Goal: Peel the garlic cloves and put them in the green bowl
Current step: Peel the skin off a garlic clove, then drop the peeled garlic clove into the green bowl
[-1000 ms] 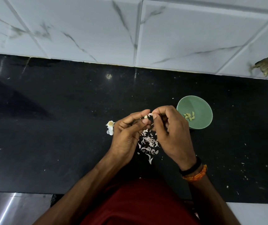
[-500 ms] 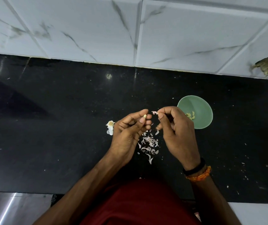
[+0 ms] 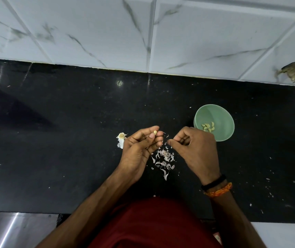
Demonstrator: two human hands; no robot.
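My left hand [image 3: 141, 147] pinches a small pale garlic clove [image 3: 155, 132] between thumb and fingertips above the black counter. My right hand [image 3: 195, 149] hovers a short way to the right, fingers curled in, nothing visible in it. A few bits of skin [image 3: 166, 135] hang in the gap between the hands. The green bowl [image 3: 221, 113] sits just beyond my right hand and holds several peeled cloves [image 3: 208, 127]. A pile of papery skins [image 3: 163, 158] lies on the counter between and below the hands.
A garlic bulb remnant [image 3: 121, 139] lies left of my left hand. The black counter [image 3: 62, 140] runs to a white marble-tiled wall [image 3: 107, 33]. A brownish scrap [image 3: 291, 70] sticks to the wall at right. Small skin flecks [image 3: 268, 185] dot the counter's right side.
My hands have pulled apart: the right hand moved right and down away from the clove, and a strip of skin came off. The left hand keeps the clove.
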